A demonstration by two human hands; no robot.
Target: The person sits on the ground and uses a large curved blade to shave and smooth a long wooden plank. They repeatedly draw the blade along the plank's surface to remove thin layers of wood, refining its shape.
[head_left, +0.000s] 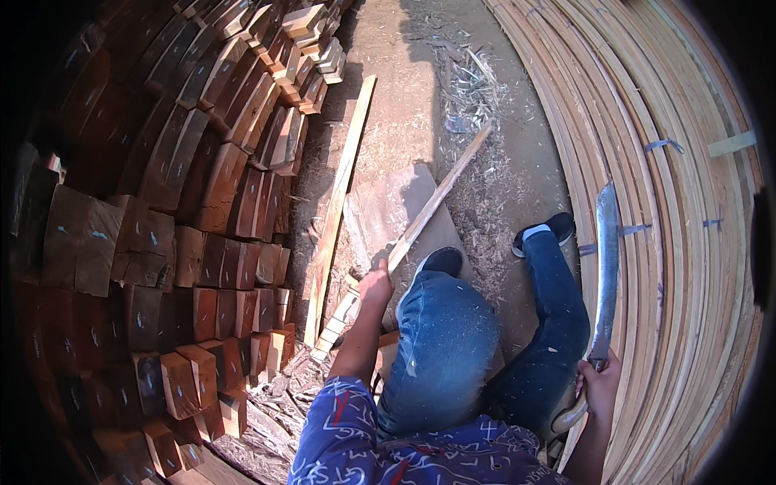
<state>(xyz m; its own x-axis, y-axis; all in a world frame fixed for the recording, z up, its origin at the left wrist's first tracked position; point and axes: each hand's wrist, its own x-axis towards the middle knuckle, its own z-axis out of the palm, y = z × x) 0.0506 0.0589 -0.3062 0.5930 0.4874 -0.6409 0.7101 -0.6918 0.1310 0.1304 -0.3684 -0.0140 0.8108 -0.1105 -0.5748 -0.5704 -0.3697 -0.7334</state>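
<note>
My left hand (375,284) is closed around a narrow, rough-edged wooden strip (443,191), which slants away from me toward the far right. Beneath the strip lies a flat brown board (380,212) on the ground, dusted with shavings. On the right, my right hand (600,386) grips the pale curved handle of a machete (605,267). Its long grey blade points up and away, beside the stacked strips and apart from the wooden strip. My bent left knee (449,323) is close to the left hand.
Stacked timber blocks (234,190) rise along the left. Long strips bundled with blue ties (663,145) line the right. A long pale plank (343,194) lies by the blocks. Wood chips (517,174) litter the ground, and scraps (473,85) are heaped farther off.
</note>
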